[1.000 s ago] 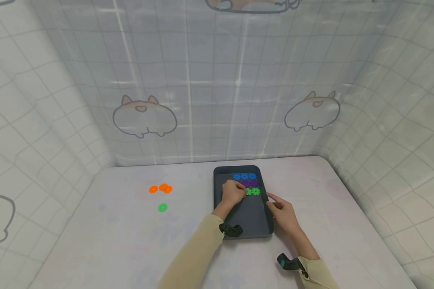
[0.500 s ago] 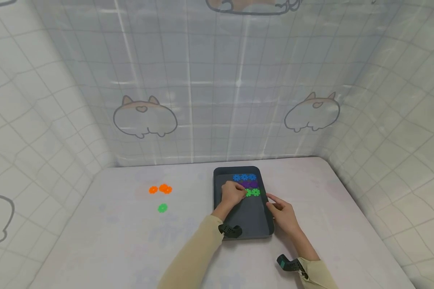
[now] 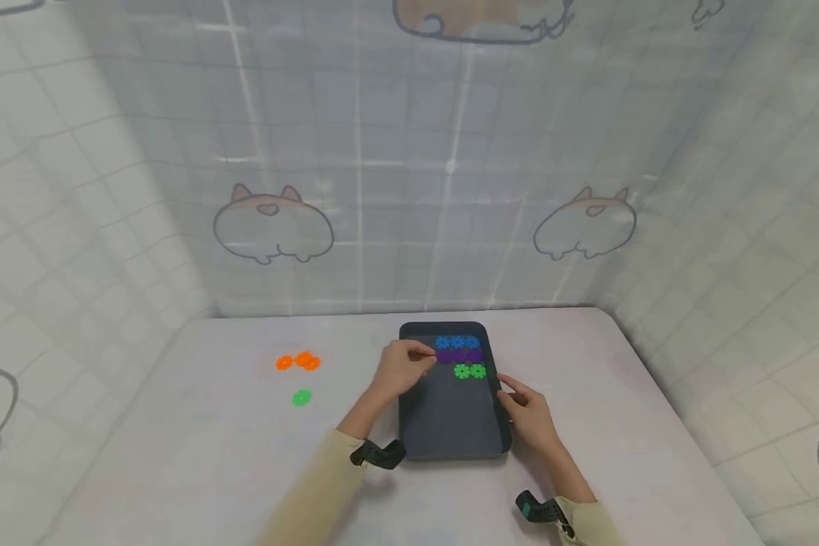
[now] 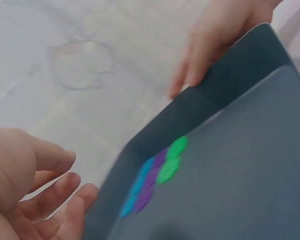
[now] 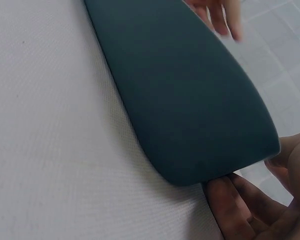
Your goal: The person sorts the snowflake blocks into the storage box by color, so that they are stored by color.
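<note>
And there's the dark tray [image 3: 453, 425], lying right between the two hands on the pale table [image 3: 198, 462]. The left hand [image 3: 397, 368] hangs over the tray's left edge, fingertips just beside the row of purple pieces [image 3: 459, 356]; the left wrist view shows its thumb and fingers loosely bent and parted, nothing between them, apart from every piece. Over on the far side, the right hand [image 3: 534, 415] has hold of the tray's right edge: thumb up at the rim, fingers low against the outer wall.

Look at the arms: both reach in from the near side, the left one slanting up to the right with its wrist raised, the right one slanting up to the left and lower down. Tan sleeves [image 3: 314, 485] on both, and a black band [image 3: 378, 455] at each wrist.

Now the count! Inside the tray, near its far end: three blue pieces [image 3: 457, 343] in a row, three purple ones right below, then two green pieces [image 3: 469, 371] side by side toward the right wall. Out on the table, well to the left of the left hand: three orange pieces [image 3: 284, 363], two of them overlapping, and one lone green piece [image 3: 302, 397] nearer the person.
</note>
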### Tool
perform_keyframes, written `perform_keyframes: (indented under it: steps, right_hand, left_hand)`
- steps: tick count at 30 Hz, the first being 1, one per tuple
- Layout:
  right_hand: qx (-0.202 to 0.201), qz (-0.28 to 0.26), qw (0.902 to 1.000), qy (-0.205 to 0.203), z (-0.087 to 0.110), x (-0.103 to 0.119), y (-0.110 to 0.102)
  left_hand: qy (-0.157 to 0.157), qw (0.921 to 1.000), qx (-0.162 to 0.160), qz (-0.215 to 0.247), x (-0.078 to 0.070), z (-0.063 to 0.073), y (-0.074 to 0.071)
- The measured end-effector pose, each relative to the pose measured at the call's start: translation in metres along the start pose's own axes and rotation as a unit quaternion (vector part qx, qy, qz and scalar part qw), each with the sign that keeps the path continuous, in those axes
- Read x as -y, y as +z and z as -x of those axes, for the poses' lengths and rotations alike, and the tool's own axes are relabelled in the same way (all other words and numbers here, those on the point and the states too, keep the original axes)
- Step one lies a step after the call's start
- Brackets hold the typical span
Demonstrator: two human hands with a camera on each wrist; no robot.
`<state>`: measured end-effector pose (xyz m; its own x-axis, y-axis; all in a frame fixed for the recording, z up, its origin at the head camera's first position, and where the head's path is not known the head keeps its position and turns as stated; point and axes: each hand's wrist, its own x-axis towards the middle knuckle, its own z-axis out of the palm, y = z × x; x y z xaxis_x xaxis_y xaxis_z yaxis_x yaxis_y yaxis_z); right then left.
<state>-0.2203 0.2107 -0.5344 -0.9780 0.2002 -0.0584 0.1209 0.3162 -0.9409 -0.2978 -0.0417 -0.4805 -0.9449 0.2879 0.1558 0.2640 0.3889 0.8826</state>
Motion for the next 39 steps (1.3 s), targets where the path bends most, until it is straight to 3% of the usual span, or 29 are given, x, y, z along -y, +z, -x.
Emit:
perform_keyframes:
  steps: [8,14,24,28,31,39]
  right_hand:
    - [-0.007,0.007,0.9999,0.003,0.003,0.001,0.003]
    - [-0.005,0.019,0.9998,0.001,0.004,-0.001,0.0]
    - [0.0,0.013,0.9999,0.002,0.004,0.001,0.001]
    - [0.002,0.014,0.9999,0.005,0.002,0.002,0.001]
    - [0.003,0.014,0.9999,0.002,0.001,0.001,0.001]
    - [0.003,0.018,0.9998,0.003,0.002,0.0,0.002]
  left_hand:
    - [-0.022,0.9939,-0.07,-0.082,0.038,0.029,-0.065]
    - [-0.058,0.988,-0.088,-0.113,0.073,0.047,-0.096]
    - [-0.112,0.9765,-0.1,-0.155,0.109,0.076,-0.145]
    - [-0.146,0.9723,-0.093,-0.157,0.124,0.082,-0.159]
    - [-0.155,0.9717,-0.088,-0.155,0.13,0.086,-0.166]
    - [-0.162,0.9695,-0.077,-0.166,0.131,0.09,-0.168]
